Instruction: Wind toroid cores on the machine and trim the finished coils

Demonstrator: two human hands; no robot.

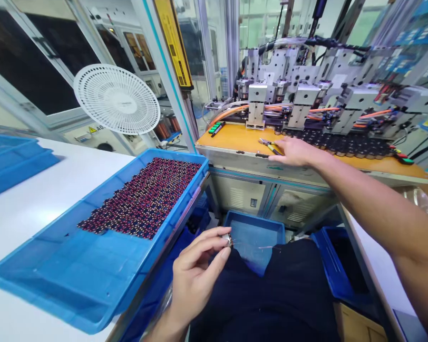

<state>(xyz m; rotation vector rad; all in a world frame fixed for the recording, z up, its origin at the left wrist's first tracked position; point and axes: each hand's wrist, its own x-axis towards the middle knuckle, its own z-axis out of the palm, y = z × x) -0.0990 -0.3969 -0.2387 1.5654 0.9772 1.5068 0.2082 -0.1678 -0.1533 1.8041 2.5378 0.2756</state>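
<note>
Between the thumb and fingers of my left hand (201, 270) is a small round metal part (228, 239) with thin wires trailing to the right, above my lap. My right hand (294, 151) reaches out to the orange work surface (231, 140), its fingers spread over the handles of a pair of pliers (271, 146). The pliers lie on the surface with their jaws pointing left. Whether the fingers grip the handles is not clear. Rows of dark round parts (342, 142) stand to the right of that hand.
A blue tray (78, 266) holding many small dark parts sits on the white table at left. Behind the orange surface stands a machine (303, 95) with metal blocks. Markers (217, 128), a white fan guard (117, 99) and a lower blue bin (255, 221) are also in view.
</note>
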